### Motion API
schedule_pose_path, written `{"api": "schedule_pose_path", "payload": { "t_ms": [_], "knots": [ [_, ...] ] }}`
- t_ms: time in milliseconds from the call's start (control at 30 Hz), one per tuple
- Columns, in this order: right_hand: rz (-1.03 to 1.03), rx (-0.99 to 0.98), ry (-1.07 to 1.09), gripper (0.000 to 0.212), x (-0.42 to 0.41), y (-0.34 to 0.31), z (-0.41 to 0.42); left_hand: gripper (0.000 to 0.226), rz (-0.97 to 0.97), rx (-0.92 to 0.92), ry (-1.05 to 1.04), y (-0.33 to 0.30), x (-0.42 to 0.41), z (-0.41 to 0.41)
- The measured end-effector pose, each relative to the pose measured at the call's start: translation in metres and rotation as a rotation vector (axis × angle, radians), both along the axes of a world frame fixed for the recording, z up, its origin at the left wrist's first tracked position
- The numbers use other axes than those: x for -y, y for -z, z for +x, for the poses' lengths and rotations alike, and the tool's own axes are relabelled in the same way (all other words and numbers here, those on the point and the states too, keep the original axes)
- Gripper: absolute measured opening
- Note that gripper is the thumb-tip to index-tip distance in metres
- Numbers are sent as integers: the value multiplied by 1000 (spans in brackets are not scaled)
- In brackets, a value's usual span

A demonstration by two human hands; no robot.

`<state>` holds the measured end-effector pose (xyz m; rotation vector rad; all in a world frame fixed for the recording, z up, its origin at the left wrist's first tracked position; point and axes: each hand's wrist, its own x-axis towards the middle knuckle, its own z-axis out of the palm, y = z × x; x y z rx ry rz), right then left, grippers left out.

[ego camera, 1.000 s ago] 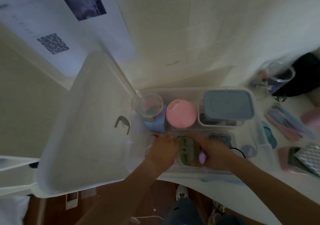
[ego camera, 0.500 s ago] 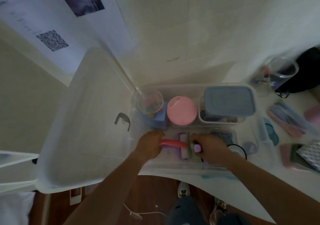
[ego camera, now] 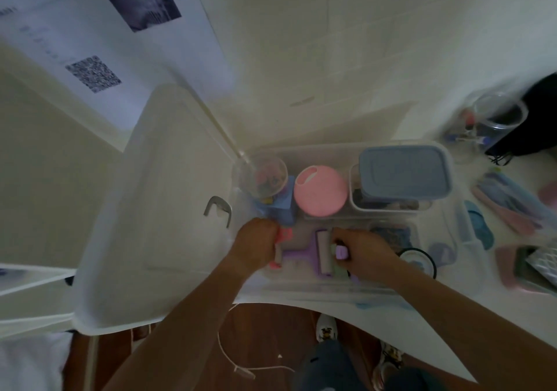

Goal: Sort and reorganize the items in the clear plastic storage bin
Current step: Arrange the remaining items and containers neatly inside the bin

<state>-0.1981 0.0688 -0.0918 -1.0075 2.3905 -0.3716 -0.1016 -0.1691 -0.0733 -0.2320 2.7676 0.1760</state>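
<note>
The clear plastic storage bin (ego camera: 343,285) stands on the white table, its big lid (ego camera: 156,209) open to the left. Both hands reach into its front half. My left hand (ego camera: 256,246) grips a small pink roller (ego camera: 280,246) near the bin's left wall. My right hand (ego camera: 364,255) pinches a small lilac piece (ego camera: 341,252) beside a purple roller (ego camera: 316,253) lying on the bin floor. Along the back sit a clear cup (ego camera: 263,176) of small items, a pink round lid (ego camera: 320,191) and a box with a grey-blue lid (ego camera: 404,172).
Right of the bin lie blue and pink utensils (ego camera: 509,203), a blue piece (ego camera: 479,228) and a patterned tray (ego camera: 545,261). A clear jar (ego camera: 497,119) and a black object (ego camera: 536,119) stand at the back right. The table edge runs just below the bin.
My left hand has turned the pink roller from lying across to pointing front-to-back at the bin's left side. The purple roller now lies uncovered in the middle. My right hand stayed about in place.
</note>
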Motion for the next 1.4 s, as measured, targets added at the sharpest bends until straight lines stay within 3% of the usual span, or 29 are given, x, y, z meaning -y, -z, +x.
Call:
{"api": "schedule_pose_path", "payload": {
  "t_ms": [167, 333, 367, 500, 567, 633, 700, 800, 933, 1200, 1333, 1400],
  "knots": [
    [4, 2, -15, 28, 17, -1, 3, 16, -1, 7, 44, -16, -6, 1],
    [-36, 34, 29, 16, 7, 5, 3, 25, -58, 78, 158, -36, 3, 8],
    [-35, 41, 36, 16, 6, 5, 2, 29, -111, 23, 219, -38, 5, 10],
    [-32, 53, 54, 21, 5, 6, 2, 12, -307, 173, 321, -45, -2, 11],
    [-32, 59, 60, 22, 4, 6, 3, 17, -346, 36, 301, -38, -12, 11],
    [-35, 60, 73, 21, 5, 6, 3, 13, -258, -39, 138, -22, -21, 3],
    [-28, 76, 81, 22, 6, 6, 3, 12, -160, 36, 158, -26, -48, -12],
    [-35, 103, 101, 25, 6, 6, 3, 26, -256, 298, 294, -10, -74, -24],
    [-60, 121, 97, 23, 4, 11, 2, 31, -331, 470, 241, 38, -68, -24],
    [-103, 107, 110, 16, -5, 9, -2, 37, -332, 416, 290, 38, -55, -30],
    [-48, 104, 137, 15, -12, 7, -6, 56, -270, 339, 339, 34, -52, -20],
    [-35, 104, 129, 16, -13, 7, -7, 47, -226, 250, 330, 27, -48, -16]
  ]
}}
